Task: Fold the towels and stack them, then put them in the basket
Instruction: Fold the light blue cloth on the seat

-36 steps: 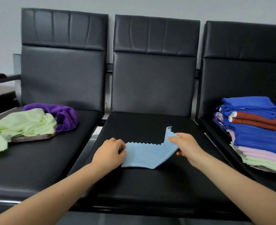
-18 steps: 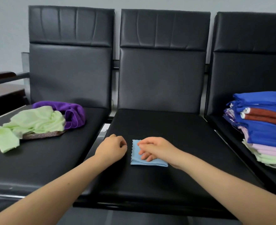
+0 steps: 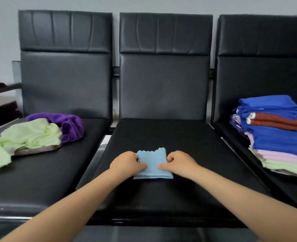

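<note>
Fingers of the left hand [image 3: 126,164] curl onto the left edge of a small blue towel [image 3: 153,165], and the right hand [image 3: 178,163] pinches its right edge the same way; the towel lies folded into a small square near the front of the middle seat [image 3: 161,137]. Folding looks nearly finished (the zigzag edge sits at the far side), so the next move probably calls for lifting the square onto the stack of folded towels [image 3: 276,133] on the right seat. Counted left to right: two loose towels, one light green [image 3: 29,135] and one purple [image 3: 69,124], on what may be a flat basket, one blue towel, one stack; three seats.
</note>
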Available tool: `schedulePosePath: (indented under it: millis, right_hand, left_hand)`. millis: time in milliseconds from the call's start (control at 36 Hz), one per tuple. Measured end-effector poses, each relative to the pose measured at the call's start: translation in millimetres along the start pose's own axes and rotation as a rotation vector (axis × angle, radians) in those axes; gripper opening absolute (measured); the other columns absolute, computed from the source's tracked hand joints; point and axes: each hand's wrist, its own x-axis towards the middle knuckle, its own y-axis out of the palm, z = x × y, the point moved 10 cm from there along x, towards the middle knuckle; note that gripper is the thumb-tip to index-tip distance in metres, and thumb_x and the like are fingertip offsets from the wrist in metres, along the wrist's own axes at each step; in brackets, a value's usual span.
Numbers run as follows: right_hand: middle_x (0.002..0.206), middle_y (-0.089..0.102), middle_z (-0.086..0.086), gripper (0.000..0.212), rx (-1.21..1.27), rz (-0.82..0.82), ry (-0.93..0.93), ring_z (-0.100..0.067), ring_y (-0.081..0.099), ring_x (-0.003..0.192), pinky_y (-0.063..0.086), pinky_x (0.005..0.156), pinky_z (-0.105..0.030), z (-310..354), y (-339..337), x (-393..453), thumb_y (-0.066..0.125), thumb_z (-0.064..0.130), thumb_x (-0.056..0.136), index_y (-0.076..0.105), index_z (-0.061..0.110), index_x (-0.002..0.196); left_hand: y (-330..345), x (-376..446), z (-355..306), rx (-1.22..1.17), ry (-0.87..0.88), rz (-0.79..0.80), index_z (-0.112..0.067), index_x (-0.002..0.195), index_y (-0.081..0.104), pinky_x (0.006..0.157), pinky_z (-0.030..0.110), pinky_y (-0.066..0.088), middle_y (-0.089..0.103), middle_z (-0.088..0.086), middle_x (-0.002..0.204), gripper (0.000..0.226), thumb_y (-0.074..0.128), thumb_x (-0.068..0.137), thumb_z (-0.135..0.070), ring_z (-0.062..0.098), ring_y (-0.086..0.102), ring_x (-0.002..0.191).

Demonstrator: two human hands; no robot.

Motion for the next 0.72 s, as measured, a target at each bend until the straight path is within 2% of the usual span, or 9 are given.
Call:
schedulePosePath:
  millis: [83,139,194,278,361,500,583,667,722]
  right_hand:
    - [0.063,0.037,0.003,0.042,0.175,0.005,-0.047,-0.013,0.036,0.061,0.027,0.054,-0.028,6.0,3.7,-2.3,0.069,0.034,0.08,0.036,0.02,0.058]
    - [0.067,0.039,0.002,0.032,0.357,-0.014,-0.064,-0.012,0.037,0.062,0.028,0.054,-0.026,8.8,-3.5,-4.2,0.067,0.025,0.082,0.041,0.018,0.065]
    - [0.071,0.041,0.002,0.021,0.503,-0.079,-0.053,-0.011,0.037,0.063,0.027,0.054,-0.025,1.4,-20.1,-6.6,0.064,0.019,0.084,0.046,0.015,0.075]
    - [0.084,0.051,-0.002,0.009,0.675,-0.151,-0.004,-0.012,0.046,0.071,0.035,0.056,-0.023,-19.1,-42.9,-9.3,0.061,0.014,0.087,0.056,0.008,0.091]
    - [0.098,0.059,-0.006,0.015,0.837,-0.211,0.04,-0.015,0.054,0.079,0.044,0.057,-0.024,-44.1,-63.1,-13.9,0.059,0.011,0.089,0.058,0.009,0.104]
    - [0.104,0.06,-0.004,0.02,0.899,-0.321,0.051,-0.014,0.056,0.085,0.045,0.06,-0.023,-91.1,-98.8,-23.2,0.056,0.007,0.09,0.058,0.013,0.109]
    - [0.109,0.062,-0.005,0.028,0.877,-0.374,0.057,-0.016,0.058,0.091,0.046,0.064,-0.024,-120.7,-115.3,-30.0,0.054,0.004,0.088,0.059,0.013,0.114]
    - [0.109,0.064,-0.006,0.026,0.782,-0.474,0.033,-0.018,0.061,0.095,0.046,0.068,-0.024,-147.3,-136.1,-38.8,0.055,0.004,0.087,0.057,0.017,0.109]
    - [0.105,0.065,-0.002,0.026,0.669,-0.569,0.002,-0.017,0.061,0.095,0.043,0.067,-0.013,-161.6,-156.9,-47.6,0.055,0.003,0.088,0.055,0.019,0.109]
  left_hand:
    - [5.8,3.0,-11.9,-0.114,0.013,0.103,-0.014,0.059,0.04,0.052,0.025,0.029,0.039,-0.003,0.061,0.038,0.058,0.088,-0.03,0.011,0.038,0.057]
    - [4.7,4.7,-18.2,-0.347,0.004,0.135,-0.012,0.076,0.057,0.059,0.023,0.038,0.054,-0.001,0.076,0.02,0.053,0.091,-0.025,0.012,0.05,0.069]
    - [4.2,2.1,-30.1,-0.657,-0.029,0.156,-0.012,0.092,0.062,0.064,0.023,0.048,0.061,0.002,0.089,0.015,0.05,0.094,-0.021,0.015,0.058,0.078]
    - [6.9,-2.3,-55.4,-0.912,-0.038,0.177,-0.014,0.092,0.059,0.058,0.024,0.048,0.059,0.001,0.083,0.011,0.051,0.096,-0.02,0.013,0.056,0.07]
    - [16.0,-4.6,-84.4,-1.072,-0.043,0.211,-0.013,0.088,0.057,0.051,0.022,0.045,0.053,0.003,0.071,0.01,0.053,0.096,-0.016,0.011,0.05,0.056]
    - [54.5,-13.4,-135.6,-1.482,-0.229,0.451,-0.01,0.089,0.056,0.04,0.019,0.04,0.051,0.001,0.061,0.007,0.053,0.094,-0.009,0.01,0.046,0.046]
    - [70.6,-14.5,-167.1,-1.478,-0.236,0.531,-0.011,0.088,0.056,0.043,0.019,0.041,0.053,0.001,0.063,0.008,0.051,0.094,-0.008,0.011,0.046,0.052]
    - [80.8,-10.8,-198.2,-1.383,-0.183,0.538,-0.01,0.095,0.055,0.047,0.021,0.044,0.053,0.003,0.071,0.005,0.051,0.094,-0.009,0.012,0.048,0.057]
    - [82.5,-7.3,-223.8,-1.325,-0.121,0.524,-0.01,0.099,0.056,0.051,0.022,0.044,0.054,0.003,0.074,0.007,0.051,0.093,-0.008,0.012,0.05,0.059]
